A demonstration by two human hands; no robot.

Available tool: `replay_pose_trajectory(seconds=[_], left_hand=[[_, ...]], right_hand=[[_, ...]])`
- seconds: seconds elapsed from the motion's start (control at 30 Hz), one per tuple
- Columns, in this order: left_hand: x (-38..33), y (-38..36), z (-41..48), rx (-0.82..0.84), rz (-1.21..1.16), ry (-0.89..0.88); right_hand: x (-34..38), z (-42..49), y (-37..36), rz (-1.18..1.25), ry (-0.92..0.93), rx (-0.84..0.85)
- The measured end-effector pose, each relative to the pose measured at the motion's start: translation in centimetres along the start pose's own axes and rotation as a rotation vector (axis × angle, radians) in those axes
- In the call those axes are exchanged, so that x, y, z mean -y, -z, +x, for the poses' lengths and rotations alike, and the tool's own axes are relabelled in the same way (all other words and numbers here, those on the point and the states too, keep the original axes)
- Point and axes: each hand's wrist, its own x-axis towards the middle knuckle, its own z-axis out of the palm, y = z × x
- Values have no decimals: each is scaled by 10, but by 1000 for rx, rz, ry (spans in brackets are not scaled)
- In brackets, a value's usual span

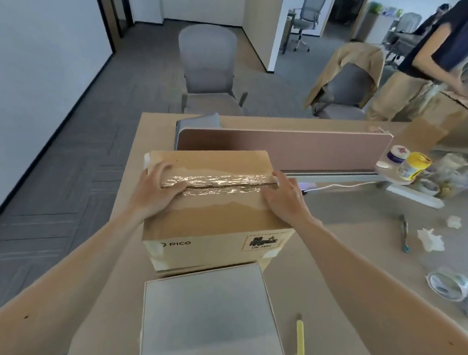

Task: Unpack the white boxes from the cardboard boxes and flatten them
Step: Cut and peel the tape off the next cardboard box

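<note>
A brown cardboard box marked PICO stands on the desk, its top flaps joined by shiny clear tape along a split seam. My left hand lies on the left end of the top, fingertips at the seam. My right hand lies on the right end, fingers reaching over the far right edge of the tape. Both hands rest flat, fingers fairly straight. In front of the box, closer to me, lies a white box with its flat top facing up.
A yellow utility knife lies right of the white box. A tape roll, a blue-handled tool and crumpled paper sit at the right. A desk divider runs behind the box. Another person stands far right with cardboard.
</note>
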Motion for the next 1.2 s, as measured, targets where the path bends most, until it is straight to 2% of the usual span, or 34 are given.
replay_pose_trajectory(seconds=[0.2, 0.43, 0.73, 0.97, 1.2], left_hand=[[-2, 0, -1, -12, -23, 25], [-20, 2, -13, -48, -21, 46], [-91, -16, -47, -152, -4, -50], [-172, -88, -63, -153, -21, -152], [-252, -216, -79, -78, -8, -227]], right_hand=[[-6, 17, 2, 91, -38, 199], [-14, 20, 7, 131, 27, 199], [-49, 6, 50, 239, 116, 162], [-123, 11, 125, 286, 55, 83], [-250, 13, 203, 292, -111, -41]])
